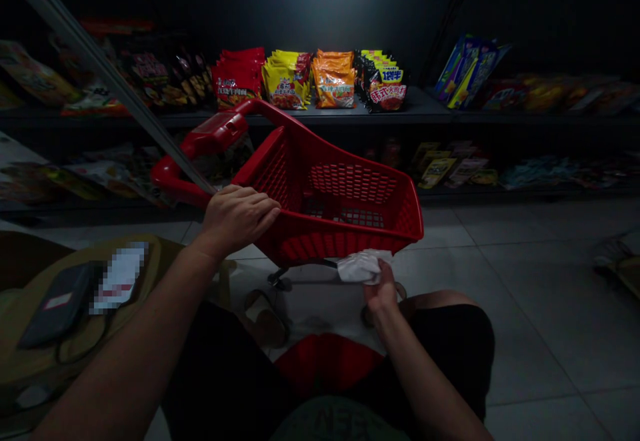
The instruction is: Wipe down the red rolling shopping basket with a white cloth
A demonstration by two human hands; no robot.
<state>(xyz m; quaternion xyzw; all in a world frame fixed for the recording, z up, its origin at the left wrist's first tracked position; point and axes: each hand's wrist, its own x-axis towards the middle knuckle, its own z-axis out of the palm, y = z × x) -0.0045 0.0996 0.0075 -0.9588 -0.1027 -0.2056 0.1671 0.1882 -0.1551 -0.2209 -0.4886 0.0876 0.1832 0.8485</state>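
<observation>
I should keep my left grip (241, 218) firm so the red shopping cart (320, 236) does not roll, and I think it is best to press the white cloth (363, 268) flat and soft. My left grip is curled over the cart's near top edge. My right grip (382, 288) pinches the cloth by its low edge; from here I can't tell if they touch. The cart stands on the tiled floor (440, 228), near the shelf (427, 109). It is all red, with lots of little holes in its sides.

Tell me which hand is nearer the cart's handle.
Left. The left hand rests on the near rim of the cart, close beside the handle; the right hand is farther off, toward the front end, holding a white cloth.
</observation>
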